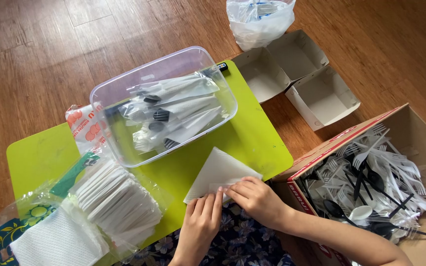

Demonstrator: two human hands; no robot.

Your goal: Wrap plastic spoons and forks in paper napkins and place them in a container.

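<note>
A white paper napkin (218, 170) lies on the lime-green low table (252, 138) near its front edge. My left hand (200, 224) presses on the napkin's near edge with fingers together. Beside it, my right hand (257, 199) pinches the same edge, folding it over something hidden underneath. Just beyond the napkin stands a clear plastic tub (119, 93) holding several wrapped napkin-and-cutlery bundles (173, 116).
A stack of white napkins in clear wrap (114, 202) sits at the left, with a patterned napkin pack (35, 231) nearer. To the right, a cardboard box (415, 128) holds white and black plastic cutlery (375, 172). Empty paper trays (297, 74) and a plastic bag (260, 19) lie on the wooden floor.
</note>
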